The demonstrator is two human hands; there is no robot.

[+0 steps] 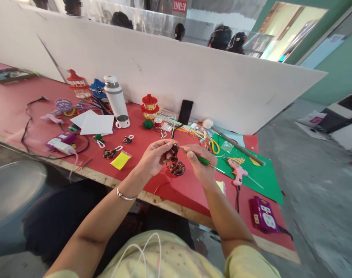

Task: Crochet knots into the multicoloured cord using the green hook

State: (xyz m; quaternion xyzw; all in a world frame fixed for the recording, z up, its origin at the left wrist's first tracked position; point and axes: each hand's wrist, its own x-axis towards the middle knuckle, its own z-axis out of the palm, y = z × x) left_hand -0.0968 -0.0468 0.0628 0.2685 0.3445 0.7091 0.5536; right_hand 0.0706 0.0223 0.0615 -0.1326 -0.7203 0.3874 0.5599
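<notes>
My left hand (155, 156) is closed on a small dark pipe-cleaner piece (176, 164) with orange and red flecks, held just above the red table (14, 112). My right hand (199, 162) is closed on a green pipe cleaner (202, 159); its tip meets the dark piece at the top. The two hands nearly touch, in front of me near the table's front edge. A silver bangle (124, 196) circles my left wrist.
A pink glue gun (237, 172) lies on a green sheet (259, 175) to the right, scissors (210, 145) behind it. A purple power strip (264, 215) sits at the right. A white bottle (115, 99), paper lanterns (149, 105), a phone (185, 112), white paper (96, 123) and beaded pieces lie behind. A white partition (222, 81) backs the table.
</notes>
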